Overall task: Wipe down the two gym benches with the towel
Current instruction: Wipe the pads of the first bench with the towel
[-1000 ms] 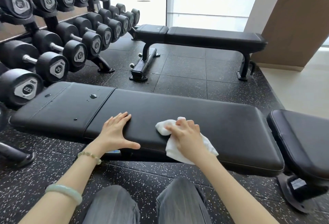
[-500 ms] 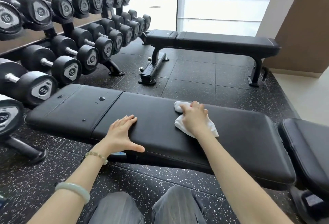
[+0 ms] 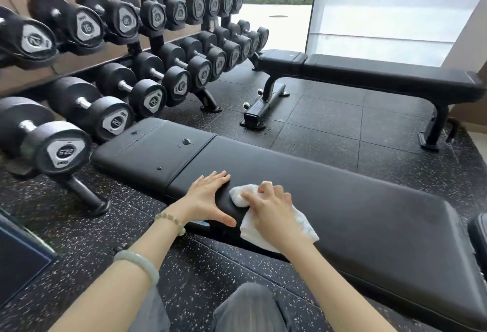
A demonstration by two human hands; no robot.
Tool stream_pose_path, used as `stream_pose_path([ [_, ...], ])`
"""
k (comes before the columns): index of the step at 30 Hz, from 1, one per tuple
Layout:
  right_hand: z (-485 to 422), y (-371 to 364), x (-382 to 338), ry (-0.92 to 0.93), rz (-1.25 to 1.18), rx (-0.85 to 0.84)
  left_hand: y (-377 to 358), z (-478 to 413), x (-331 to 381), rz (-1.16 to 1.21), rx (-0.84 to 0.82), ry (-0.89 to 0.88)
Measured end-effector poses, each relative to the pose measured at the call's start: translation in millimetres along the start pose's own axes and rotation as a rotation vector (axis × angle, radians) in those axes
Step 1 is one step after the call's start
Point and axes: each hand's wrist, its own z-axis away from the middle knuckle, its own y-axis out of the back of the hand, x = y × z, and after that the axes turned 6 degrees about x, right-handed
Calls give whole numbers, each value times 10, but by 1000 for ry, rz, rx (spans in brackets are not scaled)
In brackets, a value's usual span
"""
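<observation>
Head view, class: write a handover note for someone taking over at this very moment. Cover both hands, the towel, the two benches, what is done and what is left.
Left hand: open, flat on the front edge of the near bench, bracing.
Right hand: grips the white towel, pressing it on the near bench beside the other hand.
Done: cannot tell how much is wiped.
Left: droplets on the near bench's short pad; then the far bench, which neither hand touches.
</observation>
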Motion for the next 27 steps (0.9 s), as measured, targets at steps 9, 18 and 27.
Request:
stream_pose_path([
  [9,-103,-188,9,28,61,51,-71,7,-61,30,46,-19],
  [18,-988,-438,19,-104,49,-214,395,274,-929,185,302,1],
  [27,-1765,-869,166,-351,161,-210,718,-73,-2084,-170,150,-78],
])
